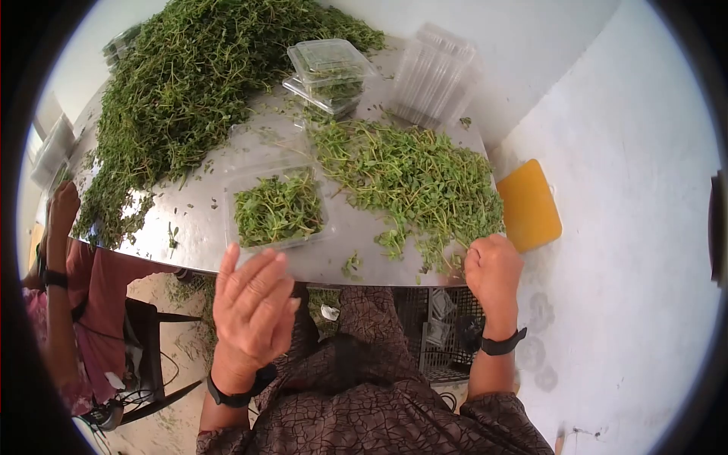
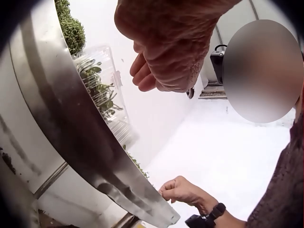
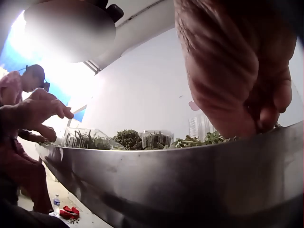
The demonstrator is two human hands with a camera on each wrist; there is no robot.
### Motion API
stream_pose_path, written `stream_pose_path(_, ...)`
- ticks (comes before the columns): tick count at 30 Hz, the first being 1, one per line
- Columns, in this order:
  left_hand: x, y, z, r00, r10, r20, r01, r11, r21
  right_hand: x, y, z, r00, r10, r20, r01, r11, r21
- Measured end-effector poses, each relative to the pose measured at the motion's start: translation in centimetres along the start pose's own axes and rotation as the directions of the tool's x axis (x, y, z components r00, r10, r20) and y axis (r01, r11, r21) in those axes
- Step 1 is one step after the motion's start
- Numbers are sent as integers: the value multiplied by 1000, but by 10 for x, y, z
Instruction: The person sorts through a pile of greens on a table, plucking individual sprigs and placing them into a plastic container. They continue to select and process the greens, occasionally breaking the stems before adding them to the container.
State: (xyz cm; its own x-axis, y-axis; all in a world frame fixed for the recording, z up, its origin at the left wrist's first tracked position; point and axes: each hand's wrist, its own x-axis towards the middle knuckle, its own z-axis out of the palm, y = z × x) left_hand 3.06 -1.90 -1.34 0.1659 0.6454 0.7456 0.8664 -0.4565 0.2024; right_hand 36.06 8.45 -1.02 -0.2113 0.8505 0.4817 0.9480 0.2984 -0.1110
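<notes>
My left hand [image 1: 254, 307] is raised above the table's near edge, its fingers loosely extended and slightly blurred, holding nothing. Just beyond it lies an open clear plastic clamshell box [image 1: 330, 227] filled with leafy green sprigs [image 1: 279, 206]. Curled fingers bring my right hand [image 1: 497, 277] down at the table rim, by the near right corner of a loose heap of greens [image 1: 425, 178]. In the right wrist view, that right hand [image 3: 237, 71] has its fingertips close over the metal edge; no sprig shows between them.
A large mound of greens [image 1: 182, 91] covers the back left. Filled boxes [image 1: 330, 72] stand stacked behind, beside a tall stack of clear boxes [image 1: 434, 74]. Beyond the right edge is a yellow board [image 1: 531, 205]. Another person's arm [image 1: 61, 220] is at the left. Below sits a dark crate [image 1: 447, 334].
</notes>
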Motion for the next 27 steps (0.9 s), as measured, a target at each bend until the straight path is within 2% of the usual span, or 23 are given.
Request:
stream_pose_path(3, -6, 6, 4, 999, 25, 41, -23, 998, -60, 8, 1, 3, 999, -32, 30, 34, 998, -47)
stream_pose_path(5, -9, 8, 5, 999, 28, 32, -26, 997, -69, 13, -1, 3, 996, -41, -78, 54, 982, 179)
stream_pose_path(6, -11, 9, 5, 999, 32, 35, -29, 996, -85, 17, -6, 1, 996, -43, -76, 56, 982, 180)
stream_pose_path(8, -12, 14, 8, 998, 34, 44, -29, 994, -110, 28, -20, -5, 987, 85, -133, -48, 966, 256)
stream_pose_path(12, -12, 20, 13, 997, 45, 68, -34, 988, -149, 42, -35, 6, 993, 48, -106, -18, 964, 264)
stream_pose_path(14, -15, 23, 14, 995, 48, 92, -31, 983, -182, 45, -41, 11, 998, 49, -37, -43, 986, 163)
stream_pose_path(16, -19, 23, 16, 994, 44, 97, -26, 982, -185, 48, -40, 17, 1000, 20, 1, -20, 993, 113)
stream_pose_path(18, -22, 21, 19, 994, 30, 104, -4, 970, -242, 51, -38, 18, 998, -43, 35, 44, 999, -20)
stream_pose_path(22, -23, 20, 19, 994, 23, 103, 3, 969, -248, 54, -31, 16, 994, -105, -27, 105, 994, 13)
stream_pose_path(24, -23, 19, 20, 994, 22, 104, 5, 967, -254, 56, -32, 5, 993, -77, -85, 88, 987, 134)
stream_pose_path(25, -23, 19, 20, 995, 20, 102, 7, 967, -254, 56, -34, 1, 993, -79, -85, 90, 987, 133)
stream_pose_path(26, -23, 19, 21, 994, 15, 108, 14, 963, -269, 56, -36, -4, 996, 64, -54, -43, 943, 330)
stream_pose_path(27, -22, 19, 21, 993, 12, 115, 21, 959, -284, 55, -38, -8, 980, 199, 5, -174, 844, 507)
